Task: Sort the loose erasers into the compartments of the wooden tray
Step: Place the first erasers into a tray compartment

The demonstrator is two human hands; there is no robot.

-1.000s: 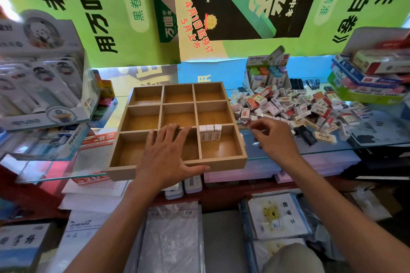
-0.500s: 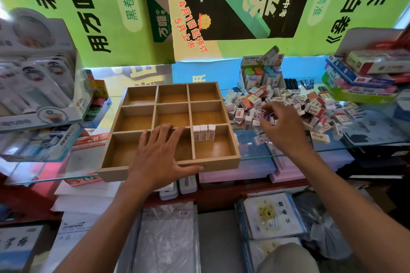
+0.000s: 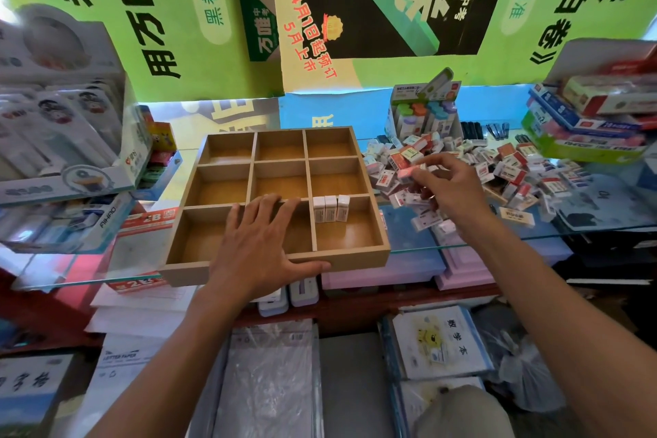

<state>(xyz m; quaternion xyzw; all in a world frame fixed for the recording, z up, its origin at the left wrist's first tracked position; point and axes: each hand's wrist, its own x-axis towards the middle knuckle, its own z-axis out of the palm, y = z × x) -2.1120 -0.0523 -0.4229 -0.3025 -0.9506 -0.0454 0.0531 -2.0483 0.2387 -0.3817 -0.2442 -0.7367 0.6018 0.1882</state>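
Observation:
A wooden tray [image 3: 199, 274] with nine compartments sits on the glass counter. Three white erasers [image 3: 330, 209] stand side by side at the back of its front right compartment; the other compartments hold nothing. My left hand [image 3: 259, 245] lies flat over the front middle compartment, thumb along the tray's front wall. To the tray's right spreads a pile of loose erasers [image 3: 497, 167] in red and white sleeves. My right hand [image 3: 444, 185] is over the pile's left side and pinches one pale pink eraser [image 3: 407, 172] between thumb and fingers.
A box of coloured correction tapes [image 3: 423, 110] stands behind the pile. Stacked stationery boxes [image 3: 586, 117] fill the right, packaged goods [image 3: 60, 139] the left. The glass counter edge [image 3: 497, 242] runs just in front of the pile, with notebooks below.
My right hand moved from beside the tray's front right corner into the eraser pile and took hold of an eraser. My left hand stayed on the tray.

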